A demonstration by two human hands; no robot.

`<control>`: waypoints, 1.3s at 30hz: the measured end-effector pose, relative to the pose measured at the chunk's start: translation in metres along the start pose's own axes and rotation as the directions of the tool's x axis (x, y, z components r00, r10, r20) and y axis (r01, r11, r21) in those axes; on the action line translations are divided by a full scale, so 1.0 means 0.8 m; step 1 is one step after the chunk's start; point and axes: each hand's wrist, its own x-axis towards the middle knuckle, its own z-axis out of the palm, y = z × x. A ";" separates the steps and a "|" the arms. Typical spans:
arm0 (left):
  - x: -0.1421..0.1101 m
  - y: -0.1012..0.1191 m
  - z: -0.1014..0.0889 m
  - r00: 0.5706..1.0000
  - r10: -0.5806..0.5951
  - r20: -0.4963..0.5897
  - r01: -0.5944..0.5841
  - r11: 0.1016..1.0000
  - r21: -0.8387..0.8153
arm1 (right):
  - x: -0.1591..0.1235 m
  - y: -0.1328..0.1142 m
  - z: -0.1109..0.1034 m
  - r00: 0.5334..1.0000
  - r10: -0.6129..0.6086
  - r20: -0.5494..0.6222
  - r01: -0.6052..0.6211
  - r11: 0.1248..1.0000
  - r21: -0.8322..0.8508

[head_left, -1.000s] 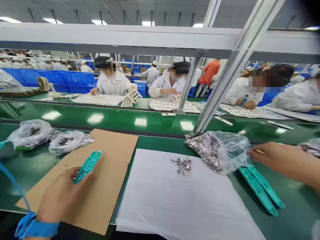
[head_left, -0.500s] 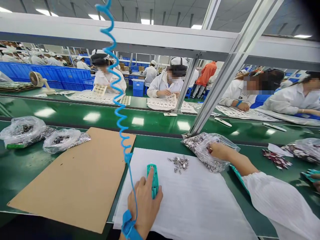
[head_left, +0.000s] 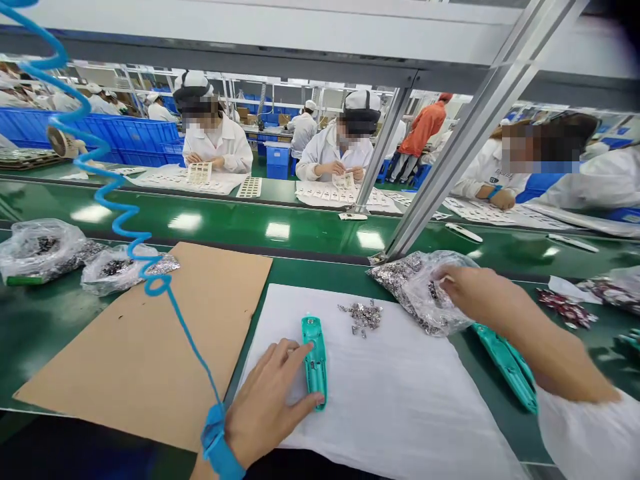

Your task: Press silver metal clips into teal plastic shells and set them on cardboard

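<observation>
My left hand (head_left: 273, 390), a blue wrist strap (head_left: 220, 443) round its wrist, has its fingers spread. Its index fingertip and thumb touch a narrow teal plastic casing (head_left: 315, 373) lying on a white sheet (head_left: 400, 400). A small pile of shiny metal pieces (head_left: 366, 316) lies beyond and right of the casing. My right hand (head_left: 473, 290) is at the mouth of a clear plastic bag (head_left: 415, 283) full of similar metal pieces. Its fingers are pinched together; what they hold is too small to make out. Under my right forearm lie more teal casings (head_left: 507, 367).
A brown cardboard sheet (head_left: 150, 347) lies on the left, with two bags of small parts (head_left: 43, 250) behind it. The coiled blue cord (head_left: 115, 203) runs to my wrist strap. A metal post (head_left: 465, 127) rises behind the bag. People in white work across the green belt (head_left: 225, 223).
My left index fingertip has slid from the casing's far end towards its middle. My right hand has drawn back and up out of the bag's mouth. The camera view has shifted.
</observation>
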 end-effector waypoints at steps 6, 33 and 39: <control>0.014 -0.009 0.006 0.987 0.153 0.039 -0.155 0.987 0.052 | -0.096 -0.097 -0.032 0.987 -0.057 0.151 0.024 0.978 0.209; 0.022 -0.014 0.025 0.980 0.200 -0.025 -0.199 0.980 0.032 | -0.179 -0.131 0.051 0.873 -0.237 0.427 0.123 0.953 0.278; 0.022 -0.013 0.025 0.978 0.205 -0.037 -0.204 0.979 0.027 | -0.179 -0.133 0.056 0.894 -0.232 0.383 0.159 0.964 0.212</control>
